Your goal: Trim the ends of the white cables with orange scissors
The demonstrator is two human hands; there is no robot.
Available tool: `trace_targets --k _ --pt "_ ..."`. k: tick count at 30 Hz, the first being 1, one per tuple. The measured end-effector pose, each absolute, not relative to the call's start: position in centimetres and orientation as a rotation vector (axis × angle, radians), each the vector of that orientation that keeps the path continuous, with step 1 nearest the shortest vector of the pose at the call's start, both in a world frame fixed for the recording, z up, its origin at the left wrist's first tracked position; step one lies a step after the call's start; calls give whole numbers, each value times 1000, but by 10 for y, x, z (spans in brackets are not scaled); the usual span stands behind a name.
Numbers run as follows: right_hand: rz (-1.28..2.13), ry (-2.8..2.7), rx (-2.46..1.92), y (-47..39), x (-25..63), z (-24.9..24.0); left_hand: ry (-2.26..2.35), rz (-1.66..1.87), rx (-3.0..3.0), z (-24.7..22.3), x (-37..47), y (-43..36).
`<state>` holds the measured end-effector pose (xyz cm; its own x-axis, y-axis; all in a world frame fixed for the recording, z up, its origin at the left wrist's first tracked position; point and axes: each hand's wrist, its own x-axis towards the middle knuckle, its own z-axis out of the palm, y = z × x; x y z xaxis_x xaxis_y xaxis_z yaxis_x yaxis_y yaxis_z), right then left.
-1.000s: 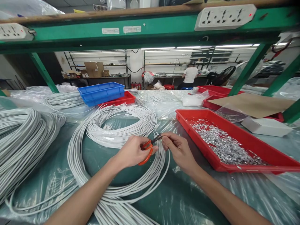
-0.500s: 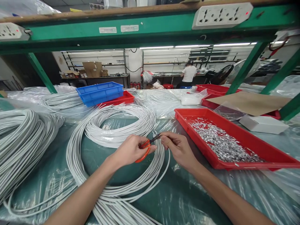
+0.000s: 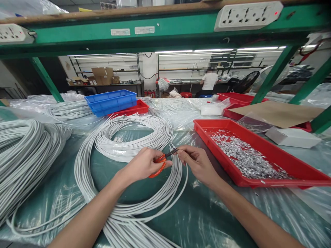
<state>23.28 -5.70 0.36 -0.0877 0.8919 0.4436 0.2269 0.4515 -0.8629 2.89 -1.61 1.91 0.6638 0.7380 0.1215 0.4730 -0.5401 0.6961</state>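
Observation:
My left hand (image 3: 144, 163) is closed around the orange handles of a pair of scissors (image 3: 160, 165), with the dark blades pointing right. At the blade tips, my right hand (image 3: 195, 162) pinches the end of a white cable (image 3: 186, 177); the very end is hidden by the fingers. That cable curves up from a coil of white cable (image 3: 86, 172) lying under both hands. Several cable ends stick up just behind the blades. Beyond it lies another coil of white cable (image 3: 129, 150).
To the right stands a red tray (image 3: 214, 162) with many small silvery metal pieces (image 3: 248, 158). A thick cable bundle (image 3: 26, 165) lies at the left. Blue bins (image 3: 111, 103) stand behind. A green shelf beam (image 3: 181, 31) crosses overhead. One person (image 3: 210, 81) is far back.
Both hands keep almost the same pose, with scissors and cable end together. The whole view has shifted very slightly.

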Motion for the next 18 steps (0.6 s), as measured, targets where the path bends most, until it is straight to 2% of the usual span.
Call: trace_targets --k 18 --pt "429 -1552 -1115 -63 227 -3 943 487 2068 15 34 -23"
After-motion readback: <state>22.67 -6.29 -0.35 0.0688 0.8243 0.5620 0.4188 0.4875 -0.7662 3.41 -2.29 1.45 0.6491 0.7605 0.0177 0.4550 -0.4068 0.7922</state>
